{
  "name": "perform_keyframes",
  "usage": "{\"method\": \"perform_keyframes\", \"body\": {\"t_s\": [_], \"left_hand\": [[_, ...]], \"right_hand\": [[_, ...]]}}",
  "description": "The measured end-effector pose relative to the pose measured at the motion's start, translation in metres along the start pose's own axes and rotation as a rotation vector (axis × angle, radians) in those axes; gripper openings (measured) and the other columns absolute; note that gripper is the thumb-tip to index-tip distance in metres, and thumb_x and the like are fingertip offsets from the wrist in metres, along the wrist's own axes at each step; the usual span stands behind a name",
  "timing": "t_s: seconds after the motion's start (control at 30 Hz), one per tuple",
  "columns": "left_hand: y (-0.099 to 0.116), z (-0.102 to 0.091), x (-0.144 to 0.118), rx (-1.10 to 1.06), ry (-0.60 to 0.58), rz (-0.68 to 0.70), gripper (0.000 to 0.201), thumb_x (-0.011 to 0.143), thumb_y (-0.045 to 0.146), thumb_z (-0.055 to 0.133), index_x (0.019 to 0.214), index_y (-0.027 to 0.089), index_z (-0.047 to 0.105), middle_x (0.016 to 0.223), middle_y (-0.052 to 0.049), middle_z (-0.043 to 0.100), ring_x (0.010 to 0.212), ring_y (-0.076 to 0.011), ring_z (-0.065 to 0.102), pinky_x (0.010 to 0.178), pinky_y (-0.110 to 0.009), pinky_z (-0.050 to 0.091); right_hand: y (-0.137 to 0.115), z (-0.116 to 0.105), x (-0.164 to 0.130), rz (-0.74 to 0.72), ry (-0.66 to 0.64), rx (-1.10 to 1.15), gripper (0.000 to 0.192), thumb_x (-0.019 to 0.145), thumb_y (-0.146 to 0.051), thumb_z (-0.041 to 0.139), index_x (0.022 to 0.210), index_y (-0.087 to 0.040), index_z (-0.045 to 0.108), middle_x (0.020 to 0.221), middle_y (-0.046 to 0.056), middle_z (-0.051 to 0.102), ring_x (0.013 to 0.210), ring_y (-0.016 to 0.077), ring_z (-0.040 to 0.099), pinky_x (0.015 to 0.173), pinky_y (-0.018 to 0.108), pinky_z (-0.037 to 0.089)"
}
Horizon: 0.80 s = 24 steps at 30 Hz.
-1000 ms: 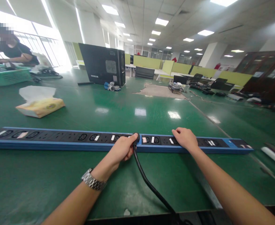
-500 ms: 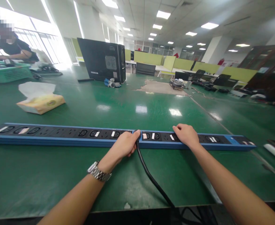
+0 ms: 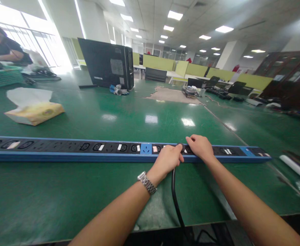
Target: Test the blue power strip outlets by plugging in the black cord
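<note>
A long blue and black power strip (image 3: 62,152) lies across the green table (image 3: 109,191) in front of me. My left hand (image 3: 168,158), with a metal watch at the wrist, is closed around the plug of a black power cable (image 3: 175,194) and holds it against the strip's sockets, right of a blue socket (image 3: 146,148). The plug itself is hidden by my fingers. My right hand (image 3: 200,147) rests flat on top of the strip just to the right, touching my left hand's fingertips. The cable runs down over the table's front edge.
A yellow tissue pack (image 3: 34,113) lies at the left. A black computer case (image 3: 106,65) stands at the back, with small parts beside it. A person sits at the far left behind a green basket (image 3: 1,77). Long white items (image 3: 293,167) lie at the right.
My left hand has moved the cable's plug to the right along the strip, uncovering the blue socket, and now touches my right hand. My right hand stays on the strip.
</note>
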<state>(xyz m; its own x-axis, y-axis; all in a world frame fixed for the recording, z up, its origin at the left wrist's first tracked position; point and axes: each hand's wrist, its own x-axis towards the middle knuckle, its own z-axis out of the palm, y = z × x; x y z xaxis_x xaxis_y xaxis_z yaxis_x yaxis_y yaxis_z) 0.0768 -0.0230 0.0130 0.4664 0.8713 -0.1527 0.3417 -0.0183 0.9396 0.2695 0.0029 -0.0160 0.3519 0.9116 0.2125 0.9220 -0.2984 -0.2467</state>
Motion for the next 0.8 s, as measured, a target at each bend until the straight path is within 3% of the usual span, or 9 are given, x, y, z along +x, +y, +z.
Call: {"method": "perform_keyframes", "body": {"t_s": [0.13, 0.23, 0.33, 0.47, 0.53, 0.63, 0.67, 0.8], "left_hand": [[-0.005, 0.01, 0.001, 0.392, 0.2, 0.092, 0.058, 0.093, 0.048, 0.03, 0.059, 0.017, 0.065, 0.06, -0.009, 0.065, 0.061, -0.0204, 0.06, 0.063, -0.031, 0.04], [-0.007, 0.011, -0.003, 0.479, 0.2, 0.117, 0.056, 0.095, 0.044, 0.027, 0.069, 0.017, 0.069, 0.071, -0.011, 0.07, 0.065, -0.0207, 0.062, 0.061, -0.031, 0.038], [-0.008, 0.009, -0.01, 0.576, 0.181, 0.228, 0.05, 0.096, 0.032, 0.026, 0.077, 0.017, 0.069, 0.078, -0.01, 0.071, 0.069, -0.0202, 0.063, 0.061, -0.03, 0.037], [-0.011, -0.016, -0.019, 0.695, 0.137, 0.421, 0.047, 0.097, 0.038, 0.028, 0.082, 0.02, 0.069, 0.083, -0.006, 0.072, 0.072, -0.019, 0.062, 0.063, -0.03, 0.039], [-0.016, -0.038, -0.019, 0.751, 0.265, 0.477, 0.044, 0.096, 0.044, 0.034, 0.085, 0.021, 0.069, 0.086, -0.005, 0.072, 0.081, -0.0199, 0.062, 0.07, -0.031, 0.041], [-0.031, -0.066, -0.011, 0.898, 0.53, 0.44, 0.034, 0.093, 0.042, 0.042, 0.095, 0.02, 0.069, 0.097, -0.008, 0.071, 0.098, -0.025, 0.058, 0.082, -0.037, 0.041], [-0.037, -0.072, -0.008, 0.963, 0.543, 0.421, 0.034, 0.093, 0.041, 0.043, 0.097, 0.02, 0.069, 0.097, -0.009, 0.07, 0.1, -0.0264, 0.058, 0.084, -0.039, 0.04], [-0.054, -0.076, 0.0, 1.114, 0.406, 0.386, 0.039, 0.095, 0.043, 0.038, 0.096, 0.019, 0.069, 0.091, -0.01, 0.07, 0.09, -0.0267, 0.061, 0.081, -0.041, 0.039]], "right_hand": [[-0.005, -0.01, -0.013, -0.007, 0.208, 0.249, 0.042, 0.089, -0.049, 0.041, 0.074, -0.02, 0.067, 0.071, 0.006, 0.069, 0.07, 0.0177, 0.061, 0.064, 0.026, 0.038], [-0.024, -0.021, -0.033, -0.097, 0.076, 0.412, 0.048, 0.09, -0.057, 0.038, 0.073, -0.02, 0.064, 0.064, 0.003, 0.064, 0.063, 0.0158, 0.058, 0.062, 0.026, 0.039], [-0.045, -0.026, -0.05, -0.111, -0.099, 0.481, 0.041, 0.083, -0.06, 0.05, 0.079, -0.021, 0.062, 0.066, 0.002, 0.064, 0.063, 0.0157, 0.058, 0.059, 0.026, 0.041], [-0.051, -0.031, -0.055, -0.014, -0.34, 0.712, 0.035, 0.08, -0.054, 0.056, 0.089, -0.02, 0.059, 0.062, -0.001, 0.06, 0.05, 0.0134, 0.054, 0.047, 0.025, 0.043], [-0.046, -0.038, -0.05, -0.006, -0.311, 0.736, 0.035, 0.082, -0.052, 0.053, 0.093, -0.021, 0.06, 0.062, -0.002, 0.059, 0.045, 0.0122, 0.052, 0.043, 0.025, 0.043], [-0.041, -0.05, -0.04, 0.031, -0.219, 0.687, 0.033, 0.084, -0.049, 0.052, 0.096, -0.02, 0.062, 0.064, -0.002, 0.058, 0.044, 0.0112, 0.053, 0.04, 0.023, 0.043], [-0.041, -0.052, -0.038, 0.054, -0.23, 0.684, 0.032, 0.084, -0.047, 0.052, 0.098, -0.02, 0.062, 0.065, -0.002, 0.059, 0.045, 0.0112, 0.054, 0.04, 0.023, 0.043], [-0.048, -0.052, -0.037, 0.102, -0.375, 0.675, 0.036, 0.081, -0.041, 0.059, 0.108, -0.018, 0.057, 0.071, 0.0, 0.063, 0.048, 0.0118, 0.057, 0.044, 0.024, 0.047]]}}
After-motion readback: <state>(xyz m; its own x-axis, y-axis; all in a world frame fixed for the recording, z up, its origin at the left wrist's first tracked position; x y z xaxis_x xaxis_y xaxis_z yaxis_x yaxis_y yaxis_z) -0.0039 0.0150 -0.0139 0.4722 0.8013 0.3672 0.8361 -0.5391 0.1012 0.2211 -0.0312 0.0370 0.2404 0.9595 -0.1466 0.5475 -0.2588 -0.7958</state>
